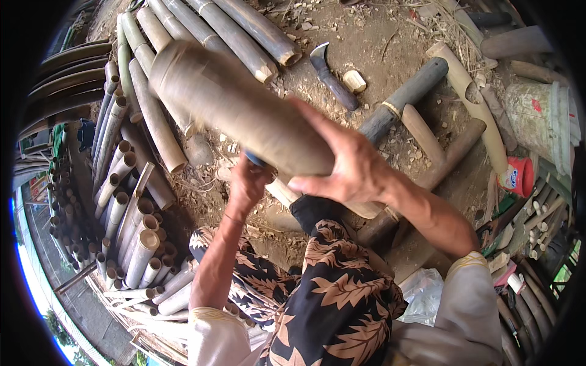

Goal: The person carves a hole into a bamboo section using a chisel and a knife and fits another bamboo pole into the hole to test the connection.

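A thick bamboo section [238, 110], smeared by motion, hangs tilted in front of me, its wider end to the upper left. My right hand [351, 158] is closed round its lower right end, thumb on the near side and fingers on the far side. Just below the bamboo, my left hand [247, 186] is closed on something with a blue part [255, 160] showing at the top of the fist. The bamboo hides the rest of that thing, so its kind cannot be made out. Beyond, a hooked knife [332, 76] with a wooden handle lies on the ground.
Bamboo poles [238, 33] lie across the far side, and several upright bamboo tubes [143, 247] crowd the left. A dark pole [406, 97] lies right of centre. A dirty white bucket [537, 119] and a red container [517, 177] stand at right. Wood chips litter the soil.
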